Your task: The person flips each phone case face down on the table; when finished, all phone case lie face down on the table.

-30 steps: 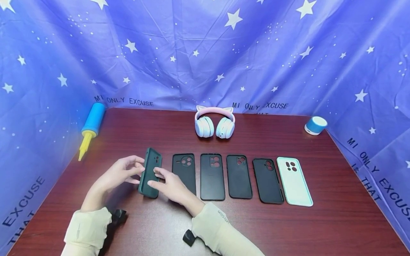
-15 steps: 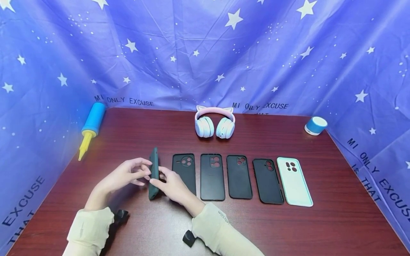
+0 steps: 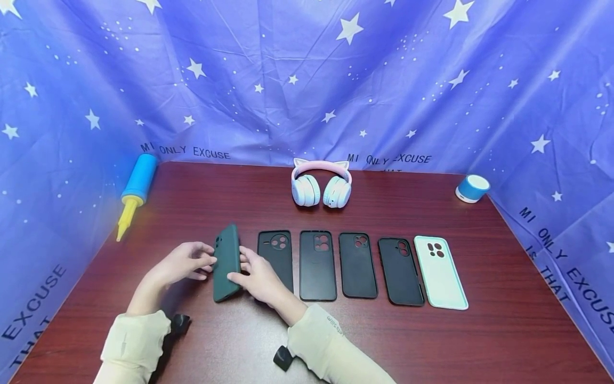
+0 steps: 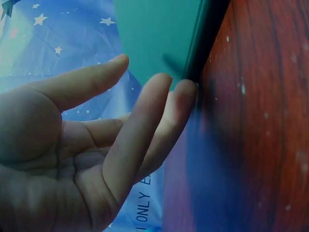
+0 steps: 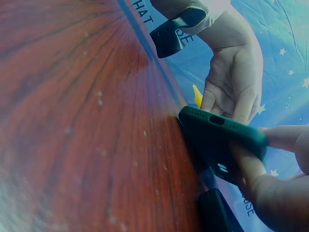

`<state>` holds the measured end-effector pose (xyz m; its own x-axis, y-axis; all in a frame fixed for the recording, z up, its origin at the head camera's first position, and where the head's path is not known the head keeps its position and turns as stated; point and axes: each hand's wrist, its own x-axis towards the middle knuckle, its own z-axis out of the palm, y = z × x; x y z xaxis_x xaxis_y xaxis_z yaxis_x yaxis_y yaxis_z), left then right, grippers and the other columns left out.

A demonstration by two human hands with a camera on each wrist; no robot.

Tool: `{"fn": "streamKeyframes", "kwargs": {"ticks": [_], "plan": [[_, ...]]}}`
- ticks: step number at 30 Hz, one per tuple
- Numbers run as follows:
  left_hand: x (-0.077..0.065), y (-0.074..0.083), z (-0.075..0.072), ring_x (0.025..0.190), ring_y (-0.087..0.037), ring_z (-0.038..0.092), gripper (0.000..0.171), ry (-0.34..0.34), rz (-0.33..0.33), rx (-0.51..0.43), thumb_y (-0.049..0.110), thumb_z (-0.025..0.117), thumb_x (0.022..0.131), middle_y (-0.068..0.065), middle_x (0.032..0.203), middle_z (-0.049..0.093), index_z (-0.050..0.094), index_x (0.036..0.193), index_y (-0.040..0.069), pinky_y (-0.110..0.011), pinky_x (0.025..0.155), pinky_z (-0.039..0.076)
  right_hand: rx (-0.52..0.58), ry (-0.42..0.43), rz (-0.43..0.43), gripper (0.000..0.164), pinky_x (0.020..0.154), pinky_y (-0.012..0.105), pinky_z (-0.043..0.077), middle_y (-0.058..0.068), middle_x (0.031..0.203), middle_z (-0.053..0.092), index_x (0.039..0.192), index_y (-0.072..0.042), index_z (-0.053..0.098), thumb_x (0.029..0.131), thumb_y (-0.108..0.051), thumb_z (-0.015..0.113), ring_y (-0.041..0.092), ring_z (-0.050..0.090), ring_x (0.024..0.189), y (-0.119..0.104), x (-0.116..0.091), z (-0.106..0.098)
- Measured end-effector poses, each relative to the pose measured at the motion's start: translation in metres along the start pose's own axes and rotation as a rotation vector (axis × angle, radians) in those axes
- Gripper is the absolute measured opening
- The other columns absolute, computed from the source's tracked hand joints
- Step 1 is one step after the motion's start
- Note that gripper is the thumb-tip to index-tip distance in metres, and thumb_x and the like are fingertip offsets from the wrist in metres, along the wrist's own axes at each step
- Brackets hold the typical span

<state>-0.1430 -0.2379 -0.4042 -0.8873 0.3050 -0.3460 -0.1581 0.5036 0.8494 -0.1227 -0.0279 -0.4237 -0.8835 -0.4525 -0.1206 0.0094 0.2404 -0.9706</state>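
A dark green phone case (image 3: 227, 266) stands tilted on the table, its back and camera holes facing the head view. My right hand (image 3: 260, 278) pinches its right long edge between thumb and fingers. In the right wrist view the end of the case (image 5: 223, 123) shows a charging-port slot. At the other long edge is my left hand (image 3: 178, 265), its fingers loosely bent. The left wrist view has those fingertips (image 4: 186, 92) at the lower edge of the green case (image 4: 154, 34); firm contact cannot be told. Just right lies a black phone case (image 3: 275, 256), partly behind my right hand.
More black cases (image 3: 318, 272) lie in a row to the right, ending with a pale mint case (image 3: 441, 274). Behind them stand cat-ear headphones (image 3: 321, 184) and a blue-and-white round speaker (image 3: 473, 189). A blue-and-yellow hand pump (image 3: 136, 186) lies at the left edge.
The green case has turned in my right hand, from its inner side showing, through edge-on, to its back showing. My left hand moved right, then back slightly left. The row of cases stays put.
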Motion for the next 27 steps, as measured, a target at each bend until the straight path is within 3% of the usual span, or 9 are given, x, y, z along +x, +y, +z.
{"fn": "streamKeyframes", "kwargs": {"ticks": [7,14,20,27], "plan": [[0.001,-0.003,-0.001,0.085,-0.018,0.067,0.049,0.019,-0.031,0.027,0.010,0.056,0.097,-0.030,0.107,0.064,0.039,0.128,-0.024,-0.034,0.072,0.061,-0.215,0.012,0.088,0.071,0.103,0.034,0.048,0.015,0.140,0.054,0.149,-0.001,0.032,0.091,-0.025,0.067,0.023,0.058,0.125,-0.004,-0.002,0.001],[0.001,-0.005,-0.002,0.086,-0.019,0.067,0.050,0.028,-0.026,0.039,0.012,0.056,0.097,-0.029,0.107,0.064,0.039,0.129,-0.024,-0.034,0.072,0.061,-0.447,-0.002,0.096,0.076,0.107,0.039,0.044,0.019,0.145,0.046,0.150,0.001,0.031,0.091,-0.034,0.065,0.025,0.052,0.127,-0.010,-0.006,0.002],[0.002,-0.004,-0.001,0.086,-0.019,0.067,0.048,0.041,-0.026,0.047,0.011,0.056,0.097,-0.029,0.105,0.065,0.040,0.128,-0.023,-0.034,0.071,0.061,-0.503,-0.014,0.088,0.073,0.110,0.040,0.041,0.014,0.150,0.040,0.151,-0.007,0.033,0.091,-0.034,0.065,0.025,0.043,0.137,-0.015,-0.008,0.002],[0.002,-0.002,0.000,0.086,-0.020,0.067,0.048,0.055,-0.032,0.061,0.011,0.056,0.097,-0.029,0.105,0.065,0.041,0.128,-0.023,-0.036,0.073,0.061,-0.529,-0.037,0.075,0.070,0.112,0.040,0.039,0.012,0.152,0.039,0.150,-0.007,0.034,0.093,-0.035,0.063,0.024,0.041,0.139,-0.020,-0.011,-0.003]]}}
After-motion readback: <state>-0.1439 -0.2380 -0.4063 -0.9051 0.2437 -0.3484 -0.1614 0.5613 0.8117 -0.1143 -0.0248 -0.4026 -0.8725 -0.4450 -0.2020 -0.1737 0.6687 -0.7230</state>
